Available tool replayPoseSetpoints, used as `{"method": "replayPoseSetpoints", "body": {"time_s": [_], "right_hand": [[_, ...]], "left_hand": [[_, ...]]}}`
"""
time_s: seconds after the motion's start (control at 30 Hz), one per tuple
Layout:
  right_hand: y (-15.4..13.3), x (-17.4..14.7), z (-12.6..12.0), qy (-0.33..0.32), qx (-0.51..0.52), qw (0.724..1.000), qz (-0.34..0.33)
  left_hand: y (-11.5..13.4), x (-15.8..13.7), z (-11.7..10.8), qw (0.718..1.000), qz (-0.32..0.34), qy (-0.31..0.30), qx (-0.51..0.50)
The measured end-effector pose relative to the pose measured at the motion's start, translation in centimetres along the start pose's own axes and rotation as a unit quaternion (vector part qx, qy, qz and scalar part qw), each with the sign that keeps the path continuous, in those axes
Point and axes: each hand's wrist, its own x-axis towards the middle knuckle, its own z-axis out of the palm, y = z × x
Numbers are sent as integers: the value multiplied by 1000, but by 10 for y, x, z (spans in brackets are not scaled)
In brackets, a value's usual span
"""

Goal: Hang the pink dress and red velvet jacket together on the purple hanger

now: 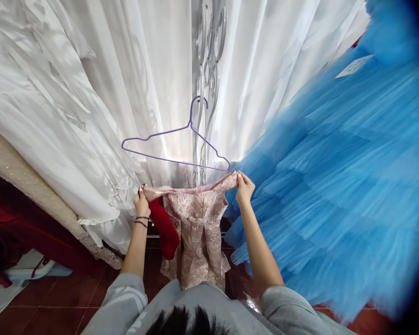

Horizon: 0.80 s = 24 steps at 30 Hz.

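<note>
A pale pink brocade dress is stretched out between my two hands. My left hand, with dark bands at its wrist, is closed on one top corner of the dress. From that same hand hangs a red cloth piece, partly over the bodice. My right hand pinches the other top corner, close to the blue tulle. Just above the dress, a thin purple hanger hangs bare from a silver ornate metal stand.
White curtains and garments fill the left and back. A big layered blue tulle gown takes up the right. Dark red fabric lies at lower left, above reddish floor tiles.
</note>
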Motion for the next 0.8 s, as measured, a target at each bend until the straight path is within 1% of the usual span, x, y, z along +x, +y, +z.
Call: {"method": "replayPoseSetpoints", "body": {"time_s": [0.03, 0.1, 0.13, 0.2, 0.27, 0.3, 0.37, 0.4, 0.43, 0.47, 0.5, 0.53, 0.57, 0.63, 0.67, 0.7, 0.73, 0.77, 0.8], "right_hand": [[12, -13, -8, 2, -25, 999, 32], [34, -45, -23, -15, -71, 993, 89], [44, -65, -29, -31, -83, 991, 103], [60, -110, -33, -84, -98, 983, 130], [71, -156, -28, -187, -118, 962, 162], [75, -177, -23, -258, -137, 942, 168], [81, -207, -12, -400, -196, 883, 150], [83, -216, -8, -449, -233, 853, 129], [85, -221, -7, -473, -271, 832, 108], [87, -221, -8, -470, -304, 823, 93], [89, -218, -12, -452, -330, 824, 84], [91, -213, -18, -425, -350, 830, 83], [93, -205, -28, -396, -366, 838, 85], [94, -188, -52, -345, -382, 852, 93], [94, -179, -65, -320, -389, 859, 95], [93, -170, -79, -294, -395, 865, 97], [91, -162, -93, -269, -400, 870, 99], [88, -154, -105, -243, -405, 875, 101], [85, -146, -117, -217, -410, 880, 102]], "left_hand": [[-14, -12, -13, 999, -32, 20, 2], [-38, -40, -33, 997, -68, 27, 12], [-48, -55, -39, 996, -82, 13, 21], [-61, -87, -44, 992, -117, -38, 24], [-66, -118, -40, 983, -152, -102, 14], [-67, -132, -37, 978, -166, -129, 11], [-66, -156, -30, 970, -177, -168, 13], [-66, -164, -28, 967, -177, -180, 17], [-66, -170, -27, 965, -180, -188, 23], [-67, -172, -28, 964, -185, -190, 27], [-69, -171, -30, 964, -192, -180, 27], [-71, -167, -33, 967, -198, -156, 23], [-75, -160, -37, 972, -201, -117, 16], [-84, -143, -48, 980, -197, -19, 23], [-90, -136, -54, 980, -196, 23, 38], [-96, -132, -60, 976, -202, 49, 60], [-102, -132, -66, 971, -215, 58, 85], [-107, -137, -71, 965, -233, 52, 106], [-113, -147, -76, 960, -253, 29, 119]]}}
